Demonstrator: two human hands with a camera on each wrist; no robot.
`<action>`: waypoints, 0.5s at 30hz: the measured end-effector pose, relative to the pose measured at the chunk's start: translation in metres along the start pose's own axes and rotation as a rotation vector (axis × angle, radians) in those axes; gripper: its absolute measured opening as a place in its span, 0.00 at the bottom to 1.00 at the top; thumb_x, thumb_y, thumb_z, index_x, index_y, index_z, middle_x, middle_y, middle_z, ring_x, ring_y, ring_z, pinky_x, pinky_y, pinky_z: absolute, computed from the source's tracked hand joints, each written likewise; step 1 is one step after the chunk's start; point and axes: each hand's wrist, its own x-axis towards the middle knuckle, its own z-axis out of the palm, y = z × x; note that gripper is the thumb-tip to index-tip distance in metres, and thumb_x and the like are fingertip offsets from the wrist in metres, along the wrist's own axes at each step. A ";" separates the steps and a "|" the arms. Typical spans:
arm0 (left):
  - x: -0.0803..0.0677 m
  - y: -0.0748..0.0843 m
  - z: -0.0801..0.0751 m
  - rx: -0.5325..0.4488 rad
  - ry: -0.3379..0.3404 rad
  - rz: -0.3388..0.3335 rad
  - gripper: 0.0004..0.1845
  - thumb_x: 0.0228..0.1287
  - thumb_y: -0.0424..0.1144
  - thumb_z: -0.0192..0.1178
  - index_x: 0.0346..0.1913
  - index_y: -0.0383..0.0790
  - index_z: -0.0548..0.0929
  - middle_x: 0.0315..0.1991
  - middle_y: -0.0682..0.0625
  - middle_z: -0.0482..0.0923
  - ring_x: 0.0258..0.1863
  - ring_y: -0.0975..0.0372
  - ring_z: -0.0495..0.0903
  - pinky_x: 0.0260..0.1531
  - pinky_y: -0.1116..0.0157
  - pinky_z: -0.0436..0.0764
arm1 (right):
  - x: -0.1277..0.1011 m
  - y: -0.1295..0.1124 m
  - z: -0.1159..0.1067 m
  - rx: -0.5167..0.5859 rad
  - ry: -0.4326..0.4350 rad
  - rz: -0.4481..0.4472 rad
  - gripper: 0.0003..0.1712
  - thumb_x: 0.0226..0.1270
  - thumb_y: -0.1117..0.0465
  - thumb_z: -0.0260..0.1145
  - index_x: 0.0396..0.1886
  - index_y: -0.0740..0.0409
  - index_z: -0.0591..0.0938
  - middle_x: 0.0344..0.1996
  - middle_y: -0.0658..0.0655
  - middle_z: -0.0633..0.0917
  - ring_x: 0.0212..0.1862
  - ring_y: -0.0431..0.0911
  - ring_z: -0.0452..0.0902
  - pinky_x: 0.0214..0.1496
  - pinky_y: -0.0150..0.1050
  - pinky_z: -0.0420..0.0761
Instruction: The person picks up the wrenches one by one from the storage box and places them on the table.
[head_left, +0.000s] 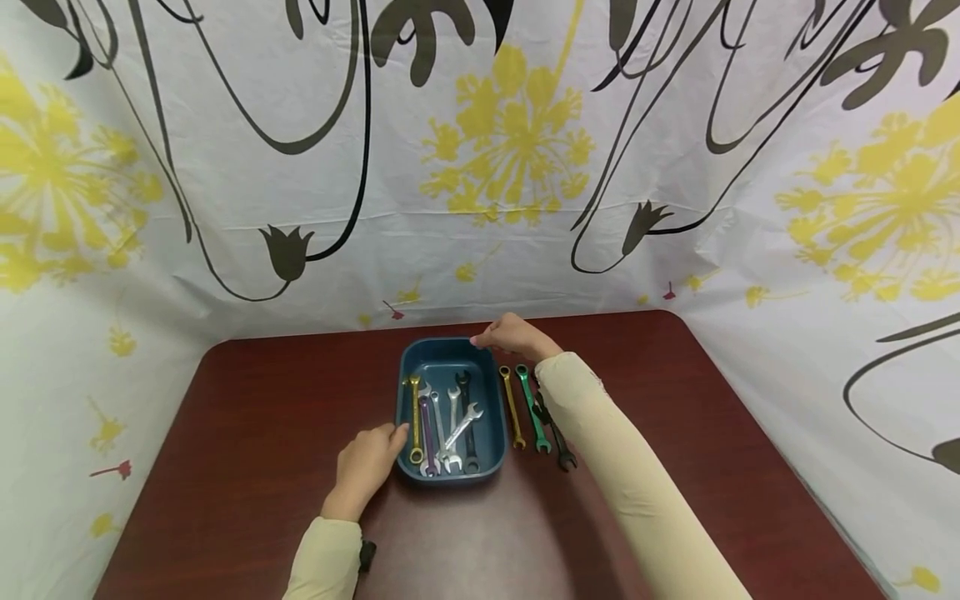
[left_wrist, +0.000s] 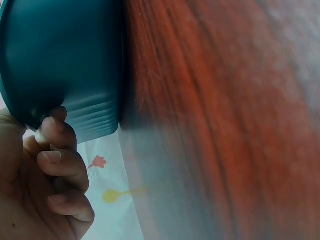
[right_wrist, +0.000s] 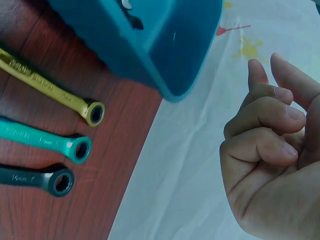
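A teal tray (head_left: 491,400) sits on the dark red table (head_left: 262,433), near its far edge, with several wrenches (head_left: 442,421) lying inside it: a gold one at the left, a purple one, silver ones and a black one. The left hand (head_left: 365,462) rests against the tray's near left corner; the left wrist view shows its fingers (left_wrist: 57,160) curled beside the tray's outer wall, thumb side touching it, though whether that grip truly clamps the rim cannot be told. The right hand (head_left: 513,335) hovers at the tray's far right corner, its grip loose, fingers (right_wrist: 265,125) half bent and holding nothing. Just right of the tray, three more wrenches lie side by side on the table: a yellow wrench (head_left: 512,408) nearest the tray, a green wrench (head_left: 531,407) next, and a black wrench (head_left: 558,442) partly under the right sleeve (head_left: 630,483). A flowered cloth (head_left: 480,167) hangs behind the table.
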 end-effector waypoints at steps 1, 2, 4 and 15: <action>0.000 0.000 0.000 0.000 0.001 -0.001 0.23 0.73 0.52 0.50 0.19 0.46 0.68 0.14 0.53 0.59 0.14 0.61 0.60 0.17 0.64 0.58 | 0.000 -0.002 0.002 -0.002 0.002 0.000 0.30 0.65 0.48 0.66 0.07 0.50 0.64 0.09 0.47 0.56 0.15 0.43 0.46 0.29 0.44 0.61; 0.000 0.000 -0.001 -0.001 0.001 -0.001 0.23 0.73 0.52 0.50 0.19 0.46 0.68 0.14 0.53 0.59 0.14 0.62 0.60 0.17 0.64 0.57 | 0.001 -0.004 0.004 -0.005 0.005 0.002 0.28 0.65 0.48 0.66 0.08 0.50 0.68 0.09 0.47 0.56 0.15 0.43 0.47 0.29 0.44 0.61; 0.000 0.000 -0.001 -0.003 0.002 0.000 0.23 0.73 0.52 0.50 0.19 0.45 0.68 0.14 0.53 0.59 0.14 0.62 0.59 0.17 0.64 0.57 | 0.002 -0.007 0.007 -0.013 0.010 0.000 0.24 0.64 0.48 0.66 0.11 0.53 0.76 0.10 0.45 0.60 0.16 0.42 0.52 0.31 0.42 0.65; -0.001 0.001 -0.001 0.000 -0.007 -0.005 0.23 0.73 0.53 0.49 0.19 0.45 0.68 0.14 0.52 0.60 0.13 0.61 0.60 0.17 0.64 0.58 | 0.006 -0.021 0.032 0.007 -0.037 -0.019 0.23 0.65 0.50 0.66 0.12 0.53 0.78 0.09 0.46 0.62 0.13 0.41 0.52 0.21 0.38 0.59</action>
